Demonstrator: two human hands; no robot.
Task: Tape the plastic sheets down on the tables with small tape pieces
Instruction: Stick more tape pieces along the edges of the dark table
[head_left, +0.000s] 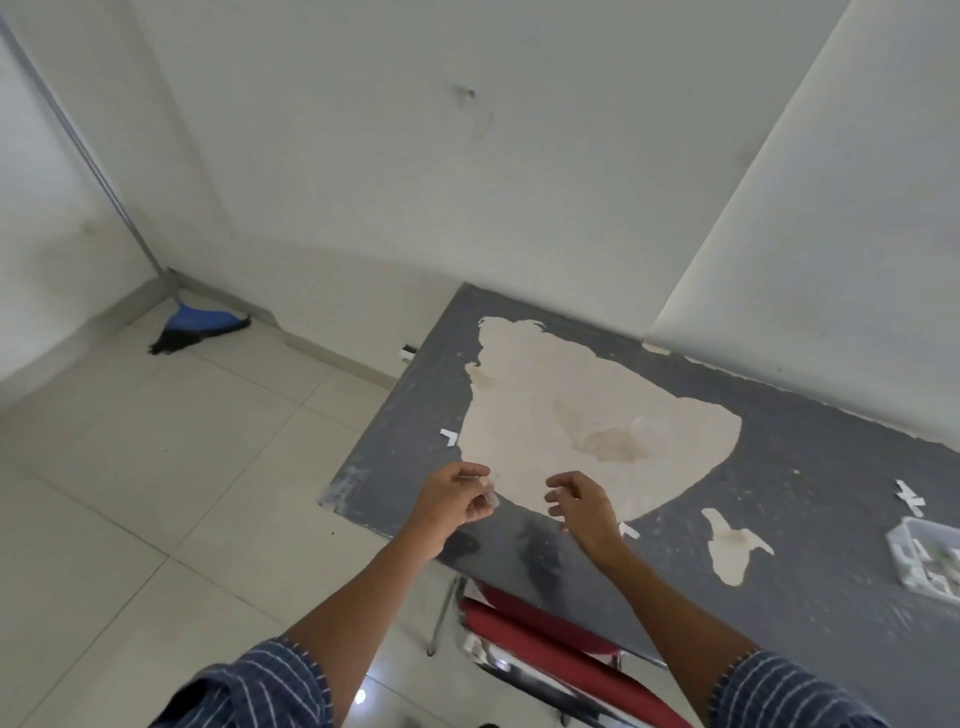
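My left hand (457, 499) hovers over the near left corner of the grey table (810, 467) and pinches a small clear tape piece (489, 496) between thumb and fingers. A hand's width to the right, my right hand (584, 506) hangs with loosely curled fingers, and I see nothing in them. Short white tape pieces are stuck on the table at the left (448, 437), just behind my right wrist (628, 530) and at the far right (909, 499). I cannot make out a clear plastic sheet on the tabletop.
The tabletop's grey coating has peeled, baring a large beige patch (582, 410) and a small one (732, 545). A clear plastic box (924, 558) sits at the right edge. A red chair (545, 644) stands under the near edge. A blue broom (200, 327) lies in the floor corner.
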